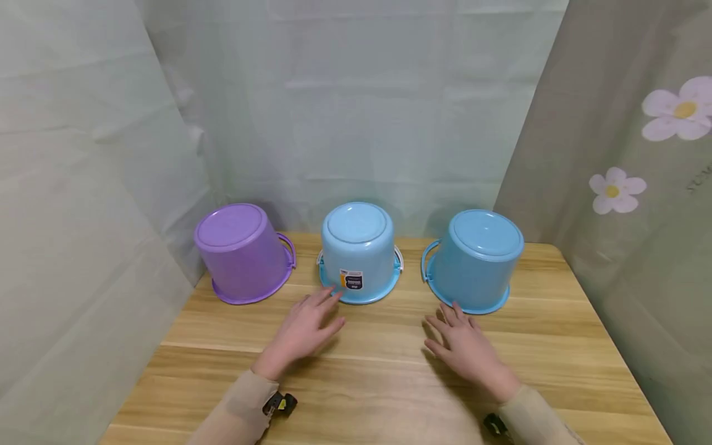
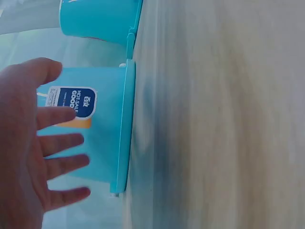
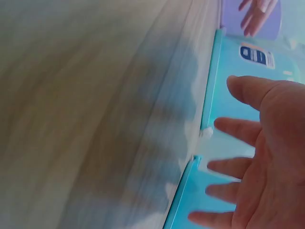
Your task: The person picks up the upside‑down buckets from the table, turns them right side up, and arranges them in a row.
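Three upside-down plastic buckets stand in a row along the table's far side. The purple bucket (image 1: 245, 259) is at the left, a light blue bucket (image 1: 356, 247) with a label (image 1: 351, 280) is in the middle, and a plain blue bucket (image 1: 473, 266) is at the right. My left hand (image 1: 306, 327) hovers in front of the middle bucket, fingers spread, holding nothing; the left wrist view shows the labelled bucket (image 2: 102, 157) behind the fingers. In front of the right bucket is my right hand (image 1: 464, 346), also spread and holding nothing. Whether its fingertips touch the rim I cannot tell.
The wooden table (image 1: 378, 383) runs toward me, its right edge slanting past the right sleeve. Pale cloth (image 1: 356, 111) hangs close behind the buckets and at the left. A flowered curtain (image 1: 612, 259) borders the right side. Bucket handles (image 1: 427, 259) stick out sideways between the buckets.
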`<state>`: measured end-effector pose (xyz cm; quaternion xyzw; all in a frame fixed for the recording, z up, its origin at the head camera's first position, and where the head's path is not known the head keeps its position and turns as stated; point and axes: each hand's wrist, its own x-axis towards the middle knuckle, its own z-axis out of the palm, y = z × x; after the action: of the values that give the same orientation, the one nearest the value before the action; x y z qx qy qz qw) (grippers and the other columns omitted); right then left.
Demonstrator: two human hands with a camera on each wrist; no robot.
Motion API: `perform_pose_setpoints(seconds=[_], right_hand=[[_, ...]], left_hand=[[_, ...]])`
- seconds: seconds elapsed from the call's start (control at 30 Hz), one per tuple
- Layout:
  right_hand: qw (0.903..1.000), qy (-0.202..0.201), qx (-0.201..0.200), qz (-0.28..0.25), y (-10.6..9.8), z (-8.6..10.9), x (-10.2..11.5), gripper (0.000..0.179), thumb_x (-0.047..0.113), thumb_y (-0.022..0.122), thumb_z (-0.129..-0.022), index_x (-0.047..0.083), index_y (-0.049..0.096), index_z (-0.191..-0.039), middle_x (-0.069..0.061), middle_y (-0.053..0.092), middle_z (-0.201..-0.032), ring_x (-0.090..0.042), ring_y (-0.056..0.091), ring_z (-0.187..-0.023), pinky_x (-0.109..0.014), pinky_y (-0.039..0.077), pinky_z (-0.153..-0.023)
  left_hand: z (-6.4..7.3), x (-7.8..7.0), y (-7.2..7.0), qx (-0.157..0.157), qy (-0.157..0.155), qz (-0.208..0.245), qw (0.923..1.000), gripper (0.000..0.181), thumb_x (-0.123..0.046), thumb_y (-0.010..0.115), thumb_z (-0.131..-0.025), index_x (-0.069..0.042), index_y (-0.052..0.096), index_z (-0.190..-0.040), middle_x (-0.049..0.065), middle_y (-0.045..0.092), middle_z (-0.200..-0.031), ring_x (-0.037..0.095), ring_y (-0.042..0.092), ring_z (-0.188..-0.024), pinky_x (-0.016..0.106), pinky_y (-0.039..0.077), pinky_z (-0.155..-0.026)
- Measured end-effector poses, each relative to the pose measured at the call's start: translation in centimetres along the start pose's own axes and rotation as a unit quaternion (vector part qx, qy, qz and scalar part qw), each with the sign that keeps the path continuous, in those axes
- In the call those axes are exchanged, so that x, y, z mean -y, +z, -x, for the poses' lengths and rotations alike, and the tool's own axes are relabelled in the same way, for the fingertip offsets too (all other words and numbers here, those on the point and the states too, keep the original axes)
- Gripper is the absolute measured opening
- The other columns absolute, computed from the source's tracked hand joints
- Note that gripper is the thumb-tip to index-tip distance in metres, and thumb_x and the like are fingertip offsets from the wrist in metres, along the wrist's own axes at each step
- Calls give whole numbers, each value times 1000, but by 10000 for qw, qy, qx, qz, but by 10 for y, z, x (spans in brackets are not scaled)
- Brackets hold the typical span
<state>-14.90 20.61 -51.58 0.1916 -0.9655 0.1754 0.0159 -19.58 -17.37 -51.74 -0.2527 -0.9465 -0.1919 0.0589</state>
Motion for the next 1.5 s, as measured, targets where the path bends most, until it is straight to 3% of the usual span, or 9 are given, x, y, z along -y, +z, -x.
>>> perform_pose_setpoints(seconds=[0.17, 0.33, 0.57, 0.8, 1.17, 1.33, 1.5], right_hand=[[9980, -378, -16, -514, -7, 4, -18, 45, 30, 71, -105, 7, 68, -144, -30, 51, -156, -58, 41, -145, -72, 39, -114], [9923, -880, 194, -851, -17, 9, -39, 43, 22, 72, -105, 6, 67, -144, -26, 56, -153, -56, 43, -145, -70, 39, -115], [9836, -1454, 306, -1025, -32, 17, -66, 39, 20, 79, -100, 8, 74, -136, -18, 68, -141, -49, 56, -137, -66, 49, -107], [9806, -1846, -213, -622, -42, 24, -94, 33, 18, 87, -91, 13, 81, -123, -9, 77, -127, -32, 72, -119, -52, 62, -93], [9885, -1389, -582, 109, -58, 30, -140, 31, 23, 94, -83, 20, 86, -113, 4, 80, -116, -23, 77, -106, -47, 64, -85], [9905, -1090, -799, 254, -63, 28, -163, 31, 27, 94, -83, 22, 86, -112, 4, 80, -115, -27, 77, -106, -51, 63, -86], [9934, -835, -696, 379, -68, 21, -176, 31, 35, 92, -86, 22, 86, -113, 4, 80, -118, -29, 76, -108, -54, 62, -87]], left_hand=[[-5, -6, 4, -201, 391, 558, 9975, 45, -37, 68, -106, -11, 69, -143, 9, 69, -142, 30, 68, -127, 51, 53, -109], [-8, -15, 6, -86, 917, 1267, 9877, 35, -30, 70, -105, -12, 75, -135, -1, 77, -127, 20, 75, -110, 44, 60, -97], [-20, -36, 12, 172, 1403, 1623, 9766, 34, -32, 70, -106, -11, 77, -132, -5, 76, -128, 13, 72, -117, 37, 59, -101], [-38, -63, 24, 443, 1702, 1857, 9667, 36, -34, 71, -105, -10, 76, -131, 0, 74, -133, 13, 67, -126, 32, 52, -109], [-92, -101, 46, 881, 2280, 1247, 9616, 34, -35, 79, -100, -13, 79, -126, -4, 75, -130, 7, 66, -125, 20, 47, -109], [-120, -109, 59, 1029, 2449, 887, 9600, 35, -30, 84, -96, -15, 79, -127, -6, 74, -131, 5, 65, -125, 17, 47, -107], [-140, -115, 66, 982, 2533, 627, 9604, 33, -28, 86, -93, -15, 80, -123, -6, 77, -124, 4, 68, -116, 16, 51, -100]])
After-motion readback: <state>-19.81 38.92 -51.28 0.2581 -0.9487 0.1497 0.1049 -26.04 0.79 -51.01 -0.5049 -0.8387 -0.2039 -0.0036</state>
